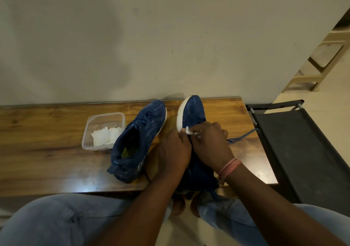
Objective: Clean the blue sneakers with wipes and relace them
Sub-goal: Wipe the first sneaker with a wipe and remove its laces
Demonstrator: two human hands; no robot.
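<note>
The wooden table [47, 132] stands against a plain wall and carries both blue sneakers. The left sneaker [138, 139] lies untouched, laces seemingly in place near its toe. The right sneaker [191, 113] is in hand, tipped so its white sole edge faces left. Cleaning looks under way on this 1 shoe; relacing appears not yet started.

The left hand [174, 149] curls its fingers around the shoe's middle, steadying it. The right hand [208, 143] pinches a crumpled white wipe [189, 131] against the upper, just beside the sole edge.

A black chair [295, 143] stands right of the table. A clear tub [103, 130] at the left holds spare folded wipes [106, 135]. A loose blue lace [242, 137] trails rightward and could snag.
</note>
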